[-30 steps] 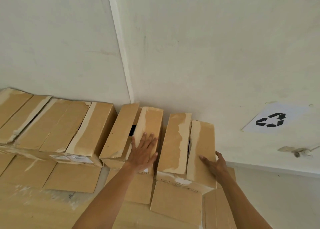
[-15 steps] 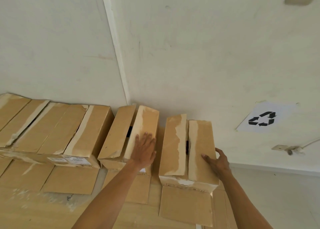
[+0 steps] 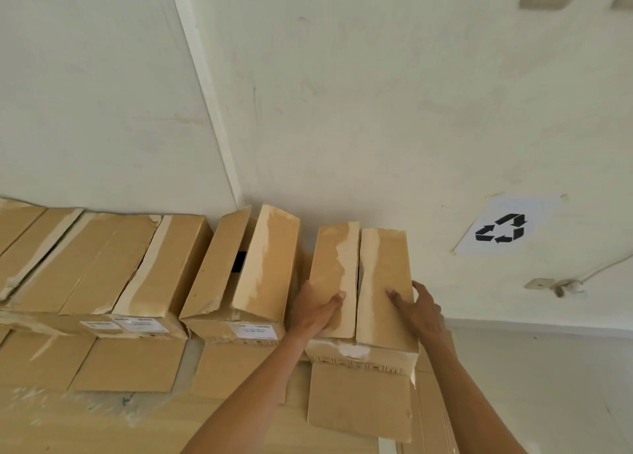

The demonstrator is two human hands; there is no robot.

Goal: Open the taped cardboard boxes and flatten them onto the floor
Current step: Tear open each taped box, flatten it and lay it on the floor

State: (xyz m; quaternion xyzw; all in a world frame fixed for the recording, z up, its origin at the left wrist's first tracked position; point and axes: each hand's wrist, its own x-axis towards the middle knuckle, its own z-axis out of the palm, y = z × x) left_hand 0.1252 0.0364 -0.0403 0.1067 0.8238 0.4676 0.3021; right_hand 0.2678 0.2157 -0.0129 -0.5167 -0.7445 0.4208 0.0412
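Cardboard box (image 3: pixel 383 261), the rightmost of a row standing against a pale wall (image 3: pixel 376 110), sits in the lower middle of the view, held between two bare hands. The left hand (image 3: pixel 313 311) clasps its left side with the thumb lying across the top flap. The right hand (image 3: pixel 421 311) clasps its right side, one digit pressed on the other top flap. The hands are apart, one on each side, both gripping this box.

Its two top flaps meet along a narrow dark slit, with pale torn streaks where the tape seems already peeled. The step in hand looks like taking hold of the box to open it. Next, the flaps likely need pulling up and outward, or the box lifting clear first.

Just left stands a middle box (image 3: pixel 267 265), its flaps tented up over a dark gap, close enough to crowd the left hand. Further left are more boxes (image 3: pixel 102 261). Flat cardboard sheets (image 3: pixel 359 405) lie on the floor (image 3: pixel 548 368) in front. A recycling sign (image 3: pixel 501 229) and a wall socket (image 3: pixel 548 284) are on the wall to the right.
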